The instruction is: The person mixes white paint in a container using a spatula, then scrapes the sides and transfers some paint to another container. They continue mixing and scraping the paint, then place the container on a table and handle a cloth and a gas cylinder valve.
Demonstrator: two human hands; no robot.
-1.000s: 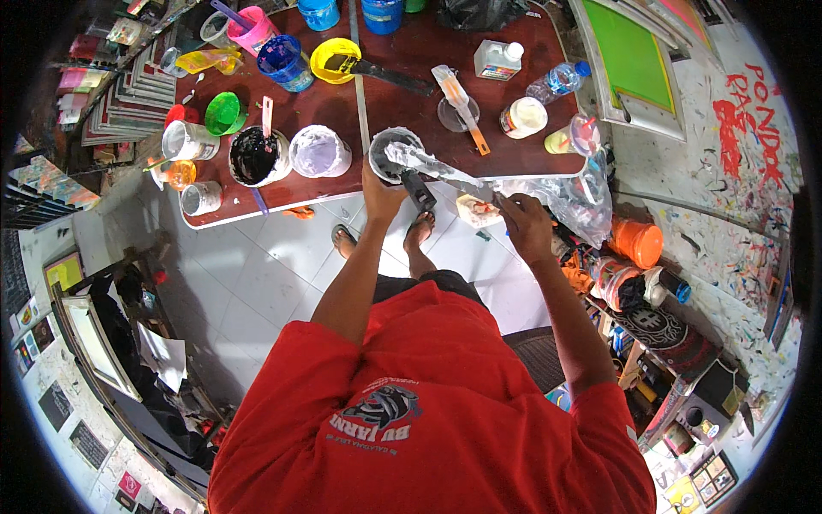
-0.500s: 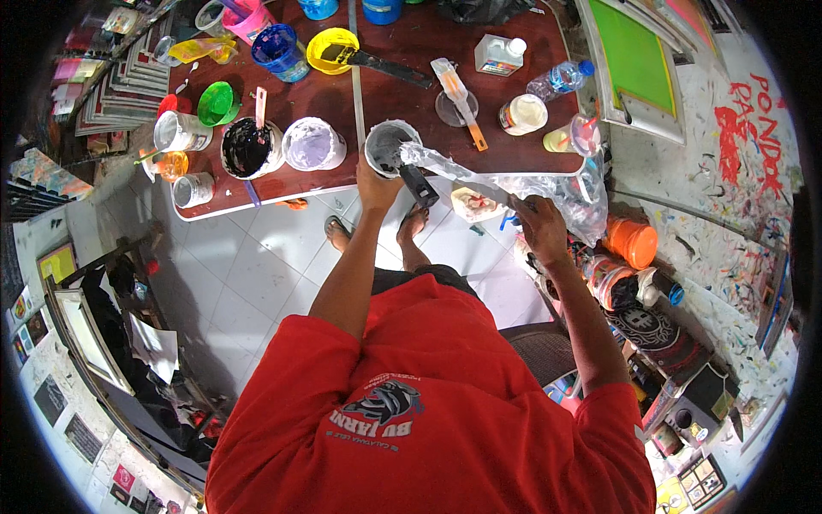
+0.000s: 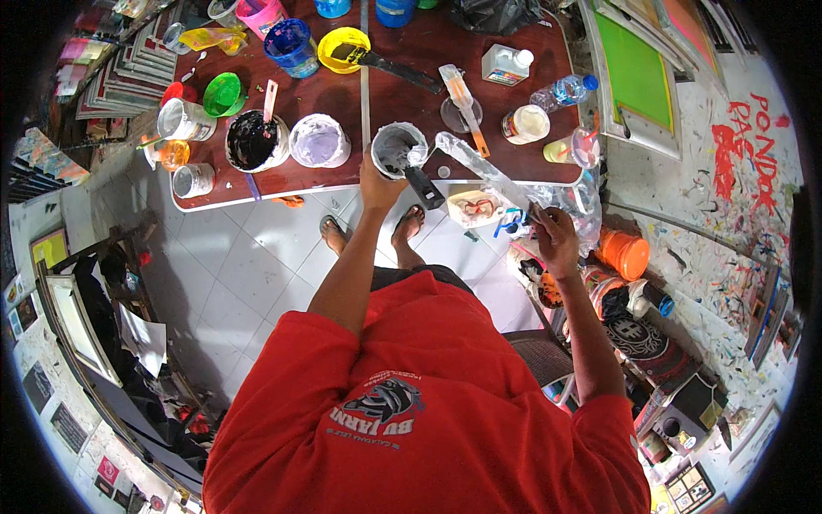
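Observation:
My left hand is wrapped round a small tub at the table's front edge, with grey-white paint coating its inside. A black, box-shaped piece juts over the tub's near right rim; what it belongs to I cannot make out. To the right, my right hand grips the near end of a long flat spatula smeared with pale paint. The spatula slants up toward the tub, and its far end is just right of the rim. A thin strand of paint seems to link the two.
Left of the tub stand a tub of lilac paint and a tub of black paint. Farther back are a yellow tub, an orange-handled spatula and a white bottle. An orange container lies at right.
My right hand has shifted slightly right and nearer to me, drawing the spatula's coated end out of the tub. My left hand still holds the tub in about the same place.

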